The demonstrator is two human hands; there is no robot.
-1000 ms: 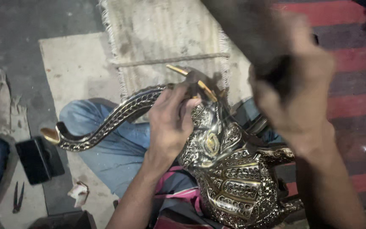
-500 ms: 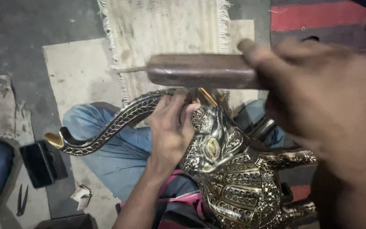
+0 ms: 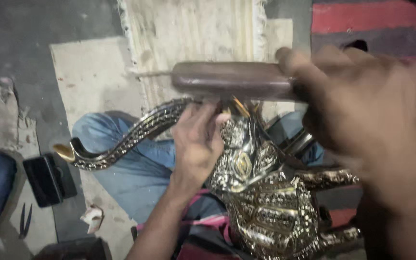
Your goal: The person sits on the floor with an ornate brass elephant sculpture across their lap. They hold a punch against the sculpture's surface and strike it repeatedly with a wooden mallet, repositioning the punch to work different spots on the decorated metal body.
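The right hand [image 3: 362,115], blurred and close to the camera, has its grip closed around one end of a dark brown, rounded wooden tool handle [image 3: 232,80], which lies level across the view with a thin metal tip [image 3: 152,73] pointing left. The handle hangs just above the top of an ornate elephant figure of gold and silver embossed metal [image 3: 261,192].

The left hand [image 3: 198,142] lies against the elephant's head where the trunk begins, fingers curled over the metal, so its grip is closed on the figure. From there the patterned trunk [image 3: 136,132] sweeps left and down in a long curve, ending in a plain gold tip [image 3: 65,151]. Two short gold tusks [image 3: 239,106] stick up just beside the fingers, under the handle.

The figure rests on the person's lap, across blue jeans [image 3: 136,168], with a strip of pink cloth [image 3: 208,221] under its body. On the floor to the left lie a black rectangular block [image 3: 49,178], dark pliers [image 3: 25,221] and a crumpled scrap [image 3: 93,217]. A pale fringed mat [image 3: 193,33] spreads ahead, and a red and grey striped rug [image 3: 362,19] lies at the right.
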